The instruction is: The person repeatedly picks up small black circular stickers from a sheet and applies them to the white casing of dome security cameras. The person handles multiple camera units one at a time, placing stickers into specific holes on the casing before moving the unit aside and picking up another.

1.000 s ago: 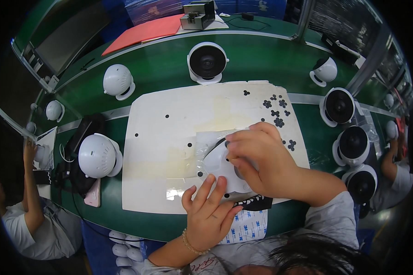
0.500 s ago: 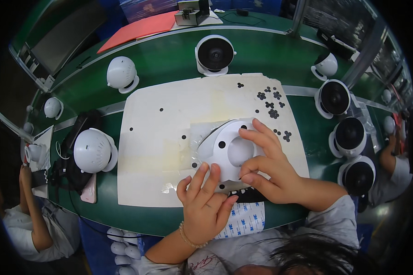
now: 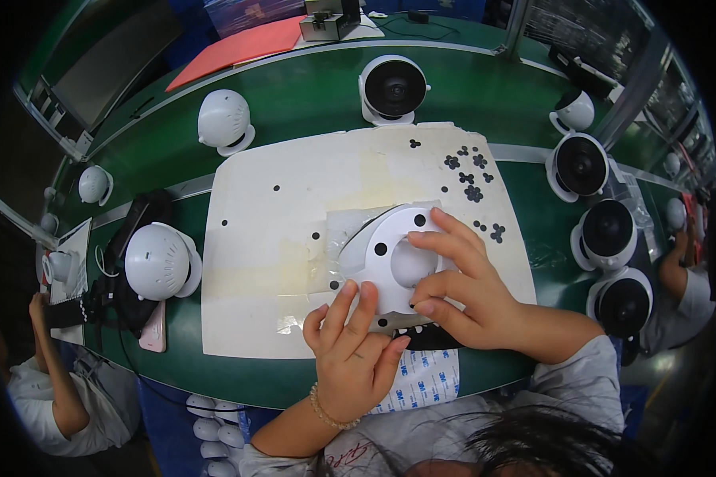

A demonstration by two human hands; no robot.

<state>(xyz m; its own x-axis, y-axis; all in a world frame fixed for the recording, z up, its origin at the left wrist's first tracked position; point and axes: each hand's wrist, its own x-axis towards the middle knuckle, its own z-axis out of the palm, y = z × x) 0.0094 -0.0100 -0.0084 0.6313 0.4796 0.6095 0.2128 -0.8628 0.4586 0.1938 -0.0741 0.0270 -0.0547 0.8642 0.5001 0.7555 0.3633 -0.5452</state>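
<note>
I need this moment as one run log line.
left hand: at white ring-shaped plastic part, lower left; right hand: over its right side; round black pads: on it; flat cream board: beneath

Green workbench [image 3: 181, 338] that bore a cream board [image 3: 250, 266], black dots [image 3: 473, 193] and a white part [image 3: 380, 278] that lay on the board, black-faced devices [image 3: 609, 230] that stood at right, pink phone [image 3: 155, 329] at left.

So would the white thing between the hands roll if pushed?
Perhaps not far: the white device rests on a wrinkled, translucent sheet that might drag. Its smooth surface could feel slippery, and its crisp edges suggest something stiff.
</note>
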